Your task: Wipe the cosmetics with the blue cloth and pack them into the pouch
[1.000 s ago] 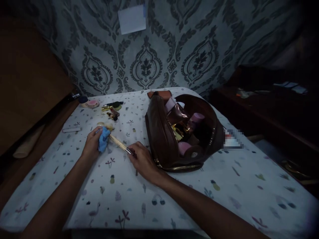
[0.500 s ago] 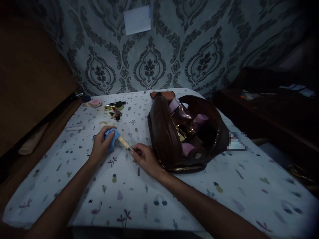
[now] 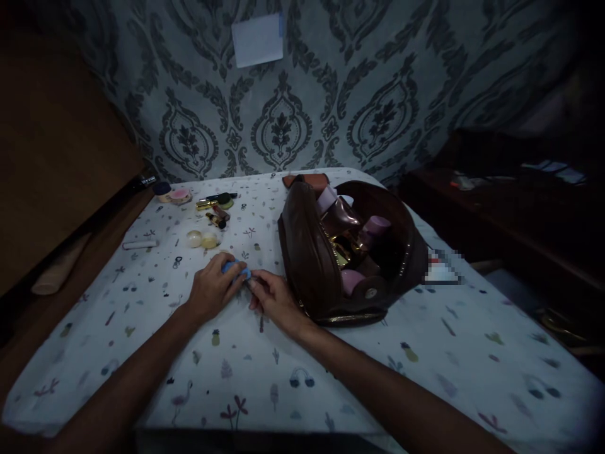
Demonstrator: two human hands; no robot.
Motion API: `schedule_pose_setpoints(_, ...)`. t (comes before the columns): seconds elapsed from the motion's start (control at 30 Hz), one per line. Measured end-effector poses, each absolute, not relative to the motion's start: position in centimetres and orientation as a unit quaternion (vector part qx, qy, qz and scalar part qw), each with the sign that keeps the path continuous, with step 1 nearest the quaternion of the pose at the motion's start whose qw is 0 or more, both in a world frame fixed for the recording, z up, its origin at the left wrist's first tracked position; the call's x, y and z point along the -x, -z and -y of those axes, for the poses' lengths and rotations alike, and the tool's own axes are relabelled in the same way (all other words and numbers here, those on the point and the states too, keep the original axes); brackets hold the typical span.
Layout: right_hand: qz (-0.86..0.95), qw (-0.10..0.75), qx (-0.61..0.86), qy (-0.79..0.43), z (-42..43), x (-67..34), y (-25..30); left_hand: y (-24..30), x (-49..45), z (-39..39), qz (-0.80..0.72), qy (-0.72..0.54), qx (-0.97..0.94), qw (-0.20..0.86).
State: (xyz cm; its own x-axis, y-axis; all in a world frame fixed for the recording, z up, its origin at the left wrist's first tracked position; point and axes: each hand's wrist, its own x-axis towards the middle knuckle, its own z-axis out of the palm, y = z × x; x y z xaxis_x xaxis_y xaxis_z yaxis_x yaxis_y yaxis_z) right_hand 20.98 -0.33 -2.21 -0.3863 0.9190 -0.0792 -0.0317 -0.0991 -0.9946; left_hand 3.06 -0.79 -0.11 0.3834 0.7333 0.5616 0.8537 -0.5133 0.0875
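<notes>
Left hand (image 3: 210,289), grip closed round wadded blue cloth (image 3: 229,266); right hand (image 3: 275,301) pinching mostly hidden brush (image 3: 254,278); smooth brown bag (image 3: 305,252) near right edge of desk (image 3: 340,394).

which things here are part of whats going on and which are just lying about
In use:
cloth, gripped by the left hand
anything at the right hand's fingertips: too hidden to tell

Seemingly just lying about:
open bag
pink compact
white stick
</notes>
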Motion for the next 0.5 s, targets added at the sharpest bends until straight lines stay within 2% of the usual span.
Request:
schedule_pose_setpoints(0.23,0.457,0.392,0.330,-0.727,1.0,-20.9,1.6,-0.3,-2.1,0.2,0.556,0.311,0.766,0.084)
schedule_pose_setpoints(0.5,0.464,0.370,0.373,-0.713,1.2,-20.9,1.3,0.1,-1.0,-0.7,0.598,0.304,0.741,-0.004)
